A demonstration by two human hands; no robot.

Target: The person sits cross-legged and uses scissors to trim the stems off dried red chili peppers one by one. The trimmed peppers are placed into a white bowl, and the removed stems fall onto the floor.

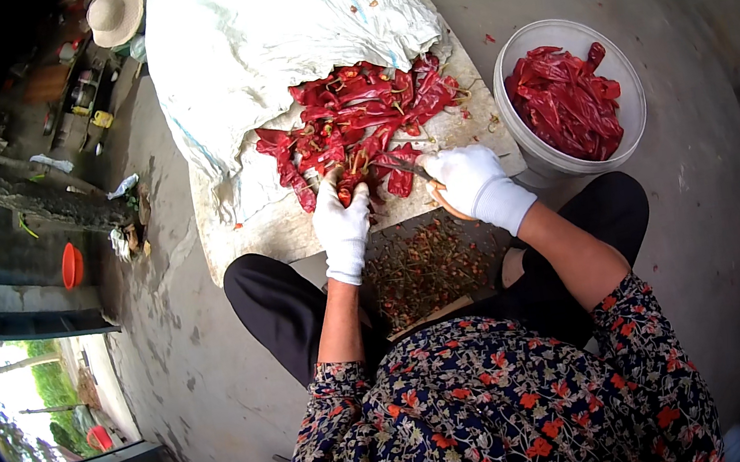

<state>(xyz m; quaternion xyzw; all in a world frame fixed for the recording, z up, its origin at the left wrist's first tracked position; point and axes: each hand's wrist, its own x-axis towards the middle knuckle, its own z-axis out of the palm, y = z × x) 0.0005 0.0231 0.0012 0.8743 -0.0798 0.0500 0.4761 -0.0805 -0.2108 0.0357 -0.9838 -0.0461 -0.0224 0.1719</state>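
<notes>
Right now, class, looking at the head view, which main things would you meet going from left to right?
Upper orange-red bowl → straw hat → left gloved hand → right gloved hand → white bucket of red peppers.

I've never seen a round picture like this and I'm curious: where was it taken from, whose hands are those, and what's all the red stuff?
There's no robot here, just a person sitting down. A wide, bendy-looking camera worn on their head looks down, so you see almost what they see.

Both hands wear white gloves. The left hand pinches a red pepper. The right hand holds scissors, with the blades pointing toward the peppers.

The red stuff is a pile of wrinkly peppers on a pale flat surface, beside a big white sack. More red peppers sit in a white bucket on the right. Lots of little bits lie near the legs.
</notes>
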